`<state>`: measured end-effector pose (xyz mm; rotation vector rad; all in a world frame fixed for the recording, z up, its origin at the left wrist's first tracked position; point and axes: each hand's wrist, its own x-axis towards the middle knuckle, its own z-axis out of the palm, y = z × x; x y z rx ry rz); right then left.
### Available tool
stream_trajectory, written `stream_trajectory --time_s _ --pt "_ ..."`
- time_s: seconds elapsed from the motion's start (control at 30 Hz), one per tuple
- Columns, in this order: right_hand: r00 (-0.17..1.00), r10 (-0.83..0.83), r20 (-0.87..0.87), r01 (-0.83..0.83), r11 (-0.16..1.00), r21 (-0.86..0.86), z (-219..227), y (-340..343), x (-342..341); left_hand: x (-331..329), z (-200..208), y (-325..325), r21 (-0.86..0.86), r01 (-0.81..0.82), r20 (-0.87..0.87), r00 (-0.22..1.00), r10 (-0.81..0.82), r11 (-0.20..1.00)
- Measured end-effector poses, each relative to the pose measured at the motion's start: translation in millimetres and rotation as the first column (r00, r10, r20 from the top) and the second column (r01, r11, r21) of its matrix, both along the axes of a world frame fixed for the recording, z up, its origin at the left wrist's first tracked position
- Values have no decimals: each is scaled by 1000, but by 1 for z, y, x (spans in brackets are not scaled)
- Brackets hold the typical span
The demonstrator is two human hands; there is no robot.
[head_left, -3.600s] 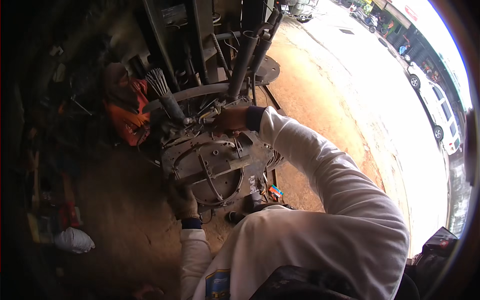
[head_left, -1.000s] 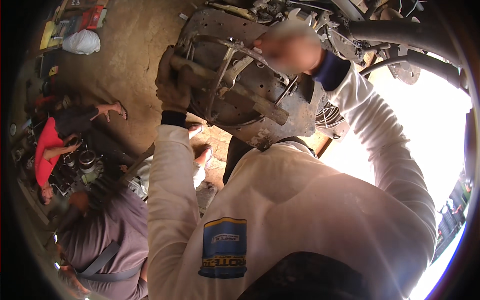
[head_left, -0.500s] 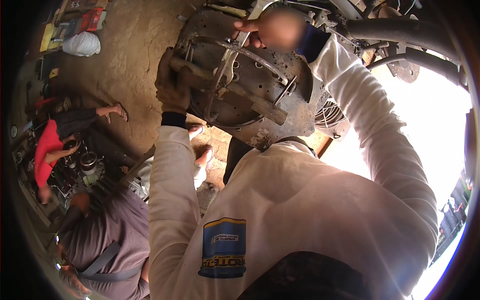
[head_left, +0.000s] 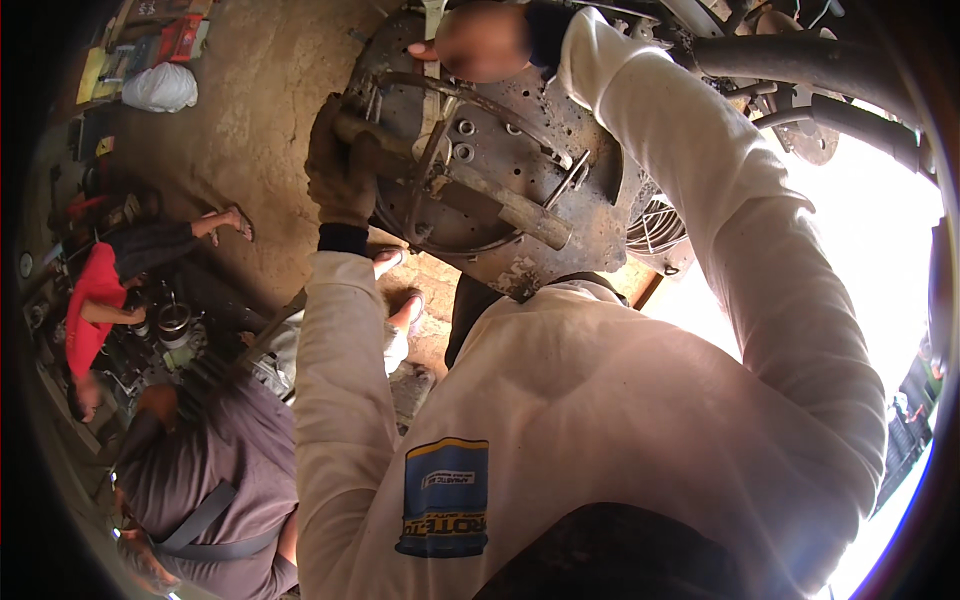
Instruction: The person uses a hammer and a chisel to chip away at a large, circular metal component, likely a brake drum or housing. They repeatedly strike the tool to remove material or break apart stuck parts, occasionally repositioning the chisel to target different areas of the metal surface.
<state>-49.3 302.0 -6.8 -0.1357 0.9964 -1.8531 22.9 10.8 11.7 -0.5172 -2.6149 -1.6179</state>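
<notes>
My left hand (head_left: 340, 170), in a dark brown work glove, is closed round the near-left end of a thick, worn metal bar (head_left: 490, 203). That bar lies slanting across a dark, pitted round metal plate (head_left: 590, 150) with several holes and ring-shaped nuts in it. My right hand (head_left: 482, 42) is bare and blurred; it is closed on a long silver-grey wrench (head_left: 432, 75) at the plate's far side. The wrench's lower end is down by the bar, behind a bent metal rod (head_left: 428, 165) that arches over the plate. Part of its shaft is hidden by my fingers.
Thick dark pipes (head_left: 800, 62) and metal parts crowd the far right. A coil of wire (head_left: 657, 228) lies beside the plate. On the left, a person in red (head_left: 90, 310) works among metal parts, and a person in grey (head_left: 215, 450) is close to my left arm.
My right hand has moved left, swinging the wrench's upper part left with it, so it stands more upright. My left hand has barely moved on the bar.
</notes>
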Motion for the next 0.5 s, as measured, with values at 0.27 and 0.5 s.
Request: stream_trajectory --time_s 0.27,0.5 --pt "915 -92 -392 207 943 261 -9 -36 4 -1 -2 -1 59 25 -8 1000 -24 998" --pt "932 -172 -319 286 889 357 54 -6 46 2 -2 -1 38 18 -26 1000 -17 999"
